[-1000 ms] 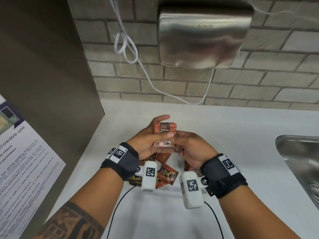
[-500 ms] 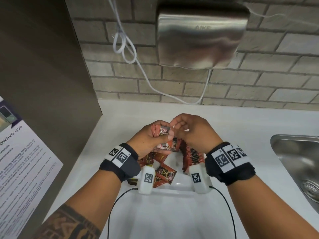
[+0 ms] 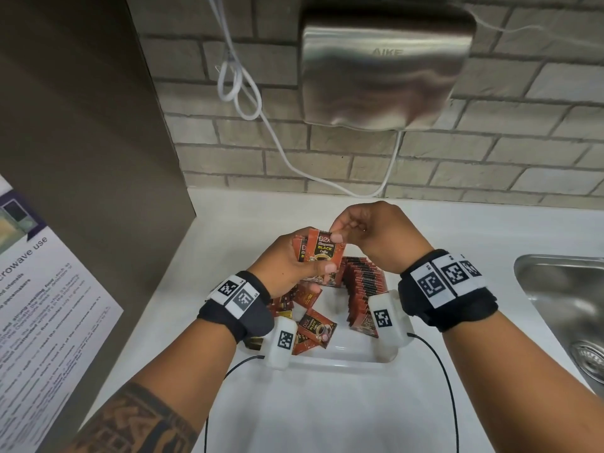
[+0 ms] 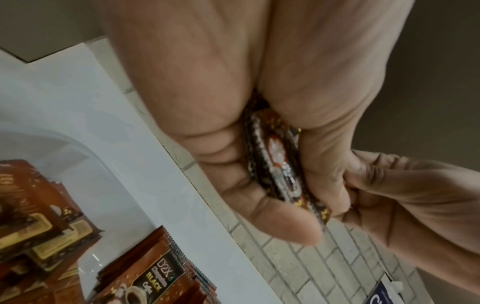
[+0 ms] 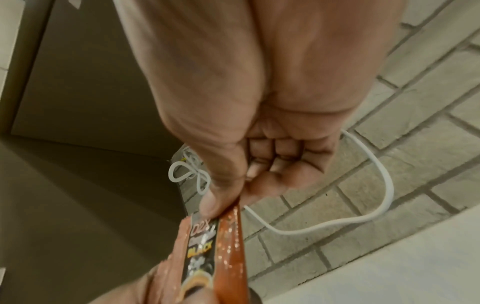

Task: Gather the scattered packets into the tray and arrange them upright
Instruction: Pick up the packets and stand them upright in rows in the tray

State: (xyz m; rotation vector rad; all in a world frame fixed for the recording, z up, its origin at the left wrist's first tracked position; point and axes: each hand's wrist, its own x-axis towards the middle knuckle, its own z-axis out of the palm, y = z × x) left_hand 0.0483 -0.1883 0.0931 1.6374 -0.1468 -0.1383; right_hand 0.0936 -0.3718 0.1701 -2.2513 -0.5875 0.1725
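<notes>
Red packets [image 3: 322, 256] btwn both hands, above tray [image 3: 340, 356]

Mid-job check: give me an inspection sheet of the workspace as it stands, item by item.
Surface: white counter, bare in front of the tray.
Job's things: clear tray holds an upright row of packets on its right side and loose packets lying flat on its left; a held stack of packets is above the tray.
Clutter: nothing seen.
Grippers: left hand grips the held stack; right hand pinches the front packet's top corner.
Cables: white cord looped on the wall; black wrist-camera leads trail across the counter.
Surroundings: brick wall, steel hand dryer, sink at right, microwave notice at left.
</notes>
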